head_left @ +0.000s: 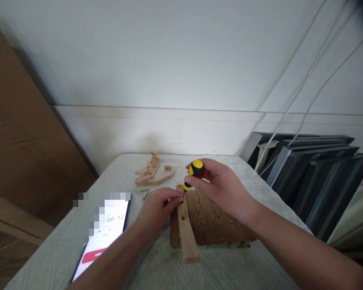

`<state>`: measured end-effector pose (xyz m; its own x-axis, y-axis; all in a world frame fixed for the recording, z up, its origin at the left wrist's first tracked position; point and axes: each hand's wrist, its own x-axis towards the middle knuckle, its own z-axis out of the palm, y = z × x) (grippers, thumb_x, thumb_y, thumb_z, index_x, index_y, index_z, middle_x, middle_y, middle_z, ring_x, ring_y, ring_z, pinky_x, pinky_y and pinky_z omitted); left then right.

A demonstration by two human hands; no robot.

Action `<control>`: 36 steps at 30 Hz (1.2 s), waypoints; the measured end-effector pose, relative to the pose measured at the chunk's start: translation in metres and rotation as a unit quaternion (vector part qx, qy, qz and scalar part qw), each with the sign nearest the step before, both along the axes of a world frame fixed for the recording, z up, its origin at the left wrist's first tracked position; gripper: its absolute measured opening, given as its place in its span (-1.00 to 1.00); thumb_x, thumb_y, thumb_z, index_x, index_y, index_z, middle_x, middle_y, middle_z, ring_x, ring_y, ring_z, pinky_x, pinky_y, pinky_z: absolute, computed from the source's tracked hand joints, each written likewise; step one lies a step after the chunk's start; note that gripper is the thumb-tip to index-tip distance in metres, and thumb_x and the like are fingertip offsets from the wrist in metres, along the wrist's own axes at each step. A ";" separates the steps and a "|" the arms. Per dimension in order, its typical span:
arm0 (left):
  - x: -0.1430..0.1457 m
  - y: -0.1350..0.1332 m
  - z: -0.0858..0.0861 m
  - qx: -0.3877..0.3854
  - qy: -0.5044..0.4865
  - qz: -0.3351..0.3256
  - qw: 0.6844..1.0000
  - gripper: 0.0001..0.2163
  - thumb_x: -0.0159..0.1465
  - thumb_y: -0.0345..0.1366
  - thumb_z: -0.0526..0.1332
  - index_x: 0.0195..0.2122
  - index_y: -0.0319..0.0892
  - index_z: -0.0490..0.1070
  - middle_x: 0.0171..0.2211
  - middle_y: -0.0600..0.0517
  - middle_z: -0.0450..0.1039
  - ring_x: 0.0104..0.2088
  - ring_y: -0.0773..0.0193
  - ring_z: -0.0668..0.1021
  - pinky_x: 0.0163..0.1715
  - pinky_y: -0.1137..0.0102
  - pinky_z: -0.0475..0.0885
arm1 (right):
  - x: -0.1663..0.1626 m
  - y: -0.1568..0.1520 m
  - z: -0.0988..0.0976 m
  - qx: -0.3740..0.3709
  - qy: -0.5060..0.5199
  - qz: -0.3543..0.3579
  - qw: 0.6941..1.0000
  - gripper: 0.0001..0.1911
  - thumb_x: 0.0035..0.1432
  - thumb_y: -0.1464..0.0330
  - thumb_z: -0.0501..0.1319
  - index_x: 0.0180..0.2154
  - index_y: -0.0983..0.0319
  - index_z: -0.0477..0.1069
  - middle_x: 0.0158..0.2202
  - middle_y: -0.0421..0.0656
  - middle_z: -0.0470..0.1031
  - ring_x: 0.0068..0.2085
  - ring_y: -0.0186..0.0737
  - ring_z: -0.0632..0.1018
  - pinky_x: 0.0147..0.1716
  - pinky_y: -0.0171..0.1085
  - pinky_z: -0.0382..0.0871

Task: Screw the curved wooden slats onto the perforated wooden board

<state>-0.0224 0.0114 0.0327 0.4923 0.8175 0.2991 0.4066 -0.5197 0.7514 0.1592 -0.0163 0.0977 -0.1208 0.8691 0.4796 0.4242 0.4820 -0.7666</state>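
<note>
A yellow-and-black screwdriver (196,168) is held in my right hand (219,183), its shaft slanting down to a light wooden piece (187,237). Beside the tip, the thumb and fingers of my left hand (160,205) pinch together at something small, probably a screw, mostly hidden by the fingertips. The wooden piece has a hole partway along it and lies across the left part of a brown wooden board (211,217) dotted with small holes. Its far end sits under the screwdriver and its near end juts past the board's front edge.
Several curved wooden pieces (155,175) with holes lie at the back of the cloth-covered table (230,262). Near them are screws (144,190). A phone (109,225) showing a timer lies at left. Dark panels (314,173) lean at right; a brown cardboard sheet (27,108) stands at left.
</note>
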 end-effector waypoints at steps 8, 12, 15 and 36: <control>0.001 0.000 -0.001 0.007 -0.039 0.002 0.999 -0.87 0.22 -0.36 0.23 -0.37 -0.13 0.59 -0.23 -0.01 0.55 -0.24 0.29 0.56 -0.16 0.39 0.43 | -0.002 -0.002 0.001 0.000 -0.027 -0.001 1.000 -0.87 0.11 0.29 0.25 -0.35 0.23 0.42 -0.38 -0.15 0.49 -0.34 -0.25 0.52 -0.30 -0.23 0.44; 0.001 0.001 -0.001 0.011 -0.033 0.000 0.999 -0.87 0.23 -0.36 0.21 -0.37 -0.14 0.58 -0.23 -0.01 0.56 -0.23 0.28 0.56 -0.16 0.37 0.44 | -0.002 -0.001 0.000 -0.002 -0.043 0.007 0.999 -0.87 0.11 0.30 0.26 -0.35 0.23 0.40 -0.40 -0.18 0.48 -0.35 -0.27 0.51 -0.31 -0.26 0.42; 0.001 0.000 0.001 0.012 -0.026 0.001 1.000 -0.87 0.24 -0.37 0.20 -0.37 -0.15 0.56 -0.23 -0.01 0.56 -0.21 0.28 0.56 -0.14 0.37 0.42 | -0.003 -0.002 0.000 -0.009 -0.044 0.005 0.999 -0.88 0.11 0.30 0.26 -0.35 0.23 0.40 -0.40 -0.18 0.48 -0.36 -0.27 0.51 -0.31 -0.26 0.42; 0.003 -0.003 -0.003 0.018 -0.001 -0.015 1.000 -0.88 0.25 -0.39 0.20 -0.32 -0.15 0.55 -0.21 0.00 0.54 -0.19 0.28 0.54 -0.11 0.35 0.43 | 0.009 -0.009 0.010 0.062 -0.095 0.010 0.993 -0.65 0.28 0.34 0.06 0.07 0.20 0.38 -0.15 -0.10 0.55 -0.23 -0.26 0.56 -0.20 -0.22 0.47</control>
